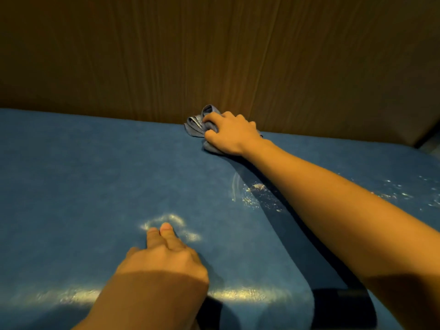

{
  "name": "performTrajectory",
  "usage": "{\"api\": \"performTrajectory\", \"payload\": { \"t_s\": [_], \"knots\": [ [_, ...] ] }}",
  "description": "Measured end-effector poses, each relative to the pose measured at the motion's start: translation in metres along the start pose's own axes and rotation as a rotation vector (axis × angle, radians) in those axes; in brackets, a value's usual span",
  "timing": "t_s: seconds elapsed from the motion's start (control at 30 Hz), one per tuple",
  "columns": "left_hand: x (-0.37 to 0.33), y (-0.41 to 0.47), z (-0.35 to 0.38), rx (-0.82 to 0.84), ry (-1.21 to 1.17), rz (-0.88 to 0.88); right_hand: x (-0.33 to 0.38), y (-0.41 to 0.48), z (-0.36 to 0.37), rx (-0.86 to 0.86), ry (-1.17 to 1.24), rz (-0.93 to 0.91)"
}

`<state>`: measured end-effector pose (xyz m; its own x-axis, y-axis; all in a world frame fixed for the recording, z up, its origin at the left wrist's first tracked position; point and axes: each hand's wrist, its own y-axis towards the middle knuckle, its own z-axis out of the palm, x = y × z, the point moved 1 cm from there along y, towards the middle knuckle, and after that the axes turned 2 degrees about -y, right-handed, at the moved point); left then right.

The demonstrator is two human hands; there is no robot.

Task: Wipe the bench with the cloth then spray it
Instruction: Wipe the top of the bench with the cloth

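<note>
A crumpled grey-blue cloth is gripped by the right hand, whose fingers are curled closed over it and press it down onto the flat blue table. The cloth is held at the table's far edge, just below the brown wood-grain wall panel, and bunched folds stick out beyond the fingertips on the left. The left hand is laid palm-down on the table, well apart from the cloth, with its fingers extended and open, nothing gripped. A pale smudge is seen on the surface around those fingertips. A patch of glinting droplets and streaks lies between the two hands, beside the right forearm, and more specks are scattered beyond that forearm.
</note>
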<state>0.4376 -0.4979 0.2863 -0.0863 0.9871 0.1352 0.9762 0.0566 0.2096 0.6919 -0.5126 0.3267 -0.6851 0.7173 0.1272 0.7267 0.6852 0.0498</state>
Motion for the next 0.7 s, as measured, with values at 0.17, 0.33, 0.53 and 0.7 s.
{"api": "performTrajectory", "payload": {
  "t_s": [0.17, 0.33, 0.53, 0.7],
  "knots": [
    [0.002, -0.001, -0.002, -0.074, -0.013, -0.012, 0.007, -0.026, 0.002, -0.048, 0.025, -0.013],
    [0.006, -0.019, 0.009, -0.232, -0.011, 0.033, 0.021, -0.086, 0.002, 0.001, 0.043, -0.109],
    [0.0, -0.023, -0.003, -0.085, -0.367, -0.142, 0.033, -0.144, 0.002, 0.012, 0.039, -0.145],
    [-0.011, 0.005, -0.019, -0.239, -0.373, -0.145, 0.02, -0.189, 0.004, 0.006, 0.009, -0.136]
  ]
}}
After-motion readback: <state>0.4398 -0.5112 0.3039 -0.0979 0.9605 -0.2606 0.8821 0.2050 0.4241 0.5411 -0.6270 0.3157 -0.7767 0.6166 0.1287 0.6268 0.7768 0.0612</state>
